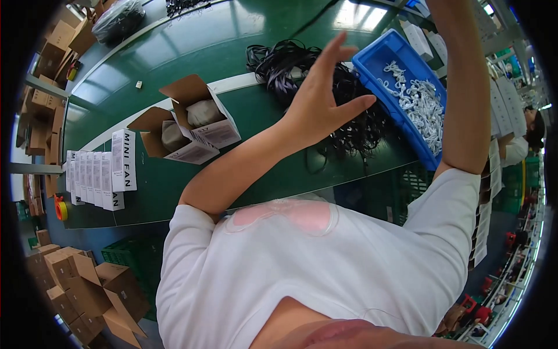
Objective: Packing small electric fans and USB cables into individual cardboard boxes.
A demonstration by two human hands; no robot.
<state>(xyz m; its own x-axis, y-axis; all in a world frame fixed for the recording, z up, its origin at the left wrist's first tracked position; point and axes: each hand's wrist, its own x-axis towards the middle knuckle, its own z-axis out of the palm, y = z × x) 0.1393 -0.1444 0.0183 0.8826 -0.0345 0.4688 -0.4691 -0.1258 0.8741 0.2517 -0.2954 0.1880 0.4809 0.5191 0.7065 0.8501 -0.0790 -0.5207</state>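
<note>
My left hand (317, 102) hovers over a tangled heap of flat black straps (279, 72), its fingers spread and nothing seen in them. Stretching up along the right, my right forearm (465, 75) runs out at the top edge, so that hand is out of sight. A dark strap (314, 20), smeared by motion, slants up to the top edge; what its far end meets is hidden. Right of the heap, a blue plastic bin (372, 64) holds a pile of coiled white cords (421, 110).
Two open cardboard boxes (224, 131) with greyish wrapped contents stand left of my left forearm. Several small white cartons (123, 160) line up farther left, near a yellow tape roll (61, 209). The green table (163, 58) ends before my body. Brown cartons (87, 285) are stacked lower left.
</note>
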